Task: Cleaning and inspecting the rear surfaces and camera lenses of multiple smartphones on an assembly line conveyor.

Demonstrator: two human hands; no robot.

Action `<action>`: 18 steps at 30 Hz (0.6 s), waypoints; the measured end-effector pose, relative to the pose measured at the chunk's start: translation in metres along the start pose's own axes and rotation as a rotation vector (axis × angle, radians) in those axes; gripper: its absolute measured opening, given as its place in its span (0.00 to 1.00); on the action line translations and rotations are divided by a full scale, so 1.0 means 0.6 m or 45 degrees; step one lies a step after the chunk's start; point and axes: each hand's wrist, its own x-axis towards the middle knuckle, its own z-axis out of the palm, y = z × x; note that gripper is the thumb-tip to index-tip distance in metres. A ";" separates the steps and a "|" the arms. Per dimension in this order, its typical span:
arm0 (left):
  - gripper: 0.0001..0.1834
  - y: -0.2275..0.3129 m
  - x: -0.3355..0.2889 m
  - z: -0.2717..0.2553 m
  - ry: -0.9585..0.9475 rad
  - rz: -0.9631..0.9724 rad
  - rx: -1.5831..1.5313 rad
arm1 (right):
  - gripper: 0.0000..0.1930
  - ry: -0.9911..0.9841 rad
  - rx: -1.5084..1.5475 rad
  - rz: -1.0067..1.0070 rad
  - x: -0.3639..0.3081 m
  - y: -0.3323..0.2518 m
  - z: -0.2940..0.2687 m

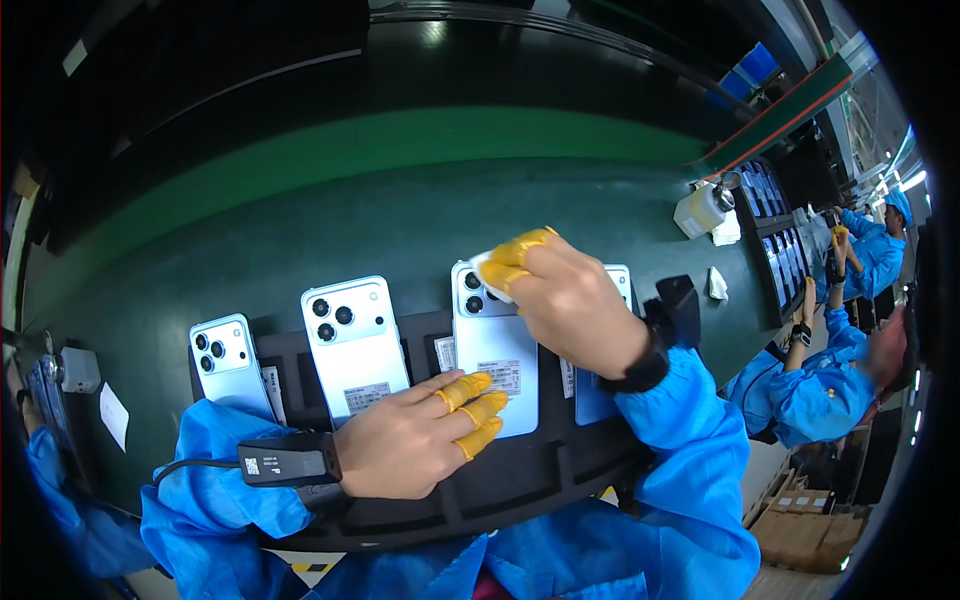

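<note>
A black tray [480, 500] in front of me bears a row of light-blue smartphones, backs up. One smartphone [488, 345], right of the middle, is under both my hands. My left hand [400, 445], yellow cots on several fingers, lies with fingers stretched over its lower left part, near a printed label. My right hand [575, 300], also in yellow cots, pinches a white wipe [490, 275] against the camera lenses at its top. Two more phones, one at the far left [222, 365] and one beside it [352, 345], lie to the left. Another phone [595, 408] is partly hidden behind my right wrist.
The green bench [420, 215] runs behind the tray. At right stand a white bottle [700, 210], a crumpled tissue [718, 284] and trays of phones [785, 258]. White paper [114, 415] and a container [80, 370] are at left. Co-workers in blue [810, 385] sit at right.
</note>
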 end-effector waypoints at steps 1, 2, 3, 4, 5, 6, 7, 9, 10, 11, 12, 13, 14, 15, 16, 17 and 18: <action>0.16 0.000 0.001 -0.001 -0.015 0.002 0.012 | 0.10 0.000 0.005 -0.005 -0.008 -0.003 -0.002; 0.17 0.000 0.001 -0.001 -0.027 0.006 0.023 | 0.08 -0.042 0.010 0.087 -0.025 -0.009 -0.009; 0.17 0.005 0.001 0.000 -0.021 -0.013 0.023 | 0.07 -0.088 0.019 0.166 -0.044 -0.014 -0.019; 0.17 0.005 0.003 0.001 -0.051 -0.024 0.020 | 0.05 -0.114 0.113 0.148 -0.060 -0.014 -0.029; 0.18 0.005 0.004 0.002 -0.080 -0.036 0.018 | 0.05 -0.116 0.111 0.138 -0.074 -0.014 -0.041; 0.18 0.003 0.015 0.004 -0.077 -0.033 0.021 | 0.05 -0.165 0.168 0.164 -0.088 -0.014 -0.055; 0.19 0.003 0.029 0.005 -0.115 -0.032 0.024 | 0.05 -0.212 0.225 0.188 -0.094 -0.016 -0.068; 0.19 0.014 0.062 0.027 -0.103 -0.077 0.031 | 0.06 -0.060 0.151 0.255 -0.094 -0.014 -0.094; 0.19 0.022 0.079 0.048 -0.068 -0.150 0.031 | 0.06 0.015 0.115 0.223 -0.081 -0.014 -0.098; 0.19 0.028 0.097 0.064 -0.027 -0.226 0.034 | 0.06 0.089 0.079 0.185 -0.064 -0.015 -0.108; 0.19 0.029 0.117 0.080 0.008 -0.246 0.013 | 0.06 0.091 0.016 0.148 -0.049 -0.021 -0.117; 0.20 0.032 0.131 0.081 0.047 -0.264 -0.002 | 0.06 0.098 0.015 0.123 -0.039 -0.027 -0.119; 0.21 0.035 0.132 0.073 0.098 -0.210 0.044 | 0.06 0.132 -0.005 0.076 -0.028 -0.035 -0.118; 0.21 0.034 0.126 0.067 0.114 -0.213 0.059 | 0.06 0.163 -0.034 0.036 -0.018 -0.036 -0.114; 0.22 0.036 0.112 0.058 0.159 -0.181 0.008 | 0.07 0.084 -0.062 0.020 -0.016 -0.042 -0.116; 0.22 0.036 0.095 0.045 0.202 -0.149 -0.042 | 0.07 0.093 -0.069 0.005 -0.008 -0.043 -0.117; 0.24 0.028 0.068 0.029 0.141 -0.119 0.018 | 0.08 0.070 -0.008 -0.082 0.000 -0.045 -0.108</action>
